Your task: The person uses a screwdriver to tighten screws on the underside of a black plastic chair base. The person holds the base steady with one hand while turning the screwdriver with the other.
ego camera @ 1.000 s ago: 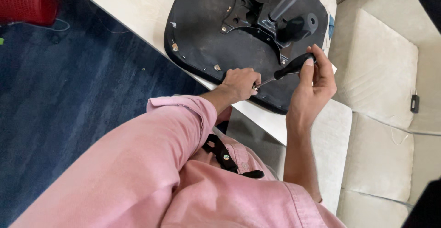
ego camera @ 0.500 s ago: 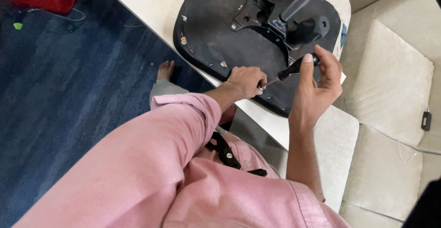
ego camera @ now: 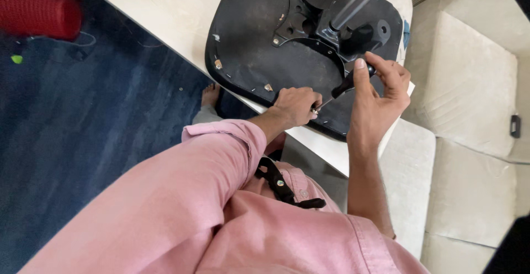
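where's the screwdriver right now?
Head view, right of centre: the screwdriver is in the right hand, its tip angled down-left to the left hand, over the near edge of the upturned black chair seat.

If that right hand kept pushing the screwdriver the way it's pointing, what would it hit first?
The right hand aims the screwdriver down-left, toward the left hand. Its tip would probably meet the left hand's fingertips pinched there, and the black chair seat underside beneath them; depth is unclear.
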